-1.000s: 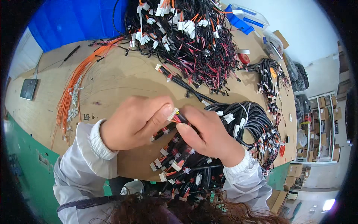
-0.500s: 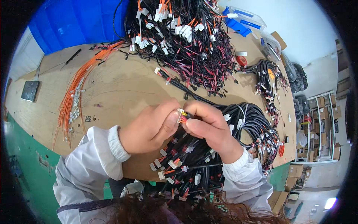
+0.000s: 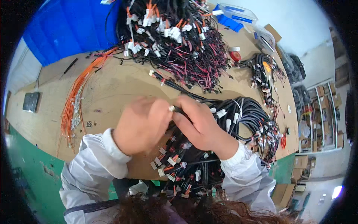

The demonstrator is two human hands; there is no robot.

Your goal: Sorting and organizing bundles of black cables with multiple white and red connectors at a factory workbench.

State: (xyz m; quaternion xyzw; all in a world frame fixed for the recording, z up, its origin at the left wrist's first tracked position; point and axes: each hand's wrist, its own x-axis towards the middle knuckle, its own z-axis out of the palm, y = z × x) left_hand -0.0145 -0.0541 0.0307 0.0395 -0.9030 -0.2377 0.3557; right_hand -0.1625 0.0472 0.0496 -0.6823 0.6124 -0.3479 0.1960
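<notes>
Pinching small connector (image 3: 172,108) between left hand (image 3: 143,125) and right hand (image 3: 199,123) fingertips | black cable bundle (image 3: 246,115) beside | best: grip near plug, keep wires untangled

Wooden worktable (image 3: 112,93), green floor (image 3: 30,164), blue panel (image 3: 71,30), shelving (image 3: 320,115) at right.

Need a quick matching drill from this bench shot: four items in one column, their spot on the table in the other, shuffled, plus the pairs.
Things:
1. orange wire bundle
2. blue plastic tray
3. dark flat device
4. red tape roll

Places:
A. far edge of the table, top right of the big red-and-black wire heap
B. left of the left hand, fanned along the table
C. near the table's left edge
D. just right of the big red-and-black wire heap

Pairs: 1-B, 2-A, 3-C, 4-D
</notes>
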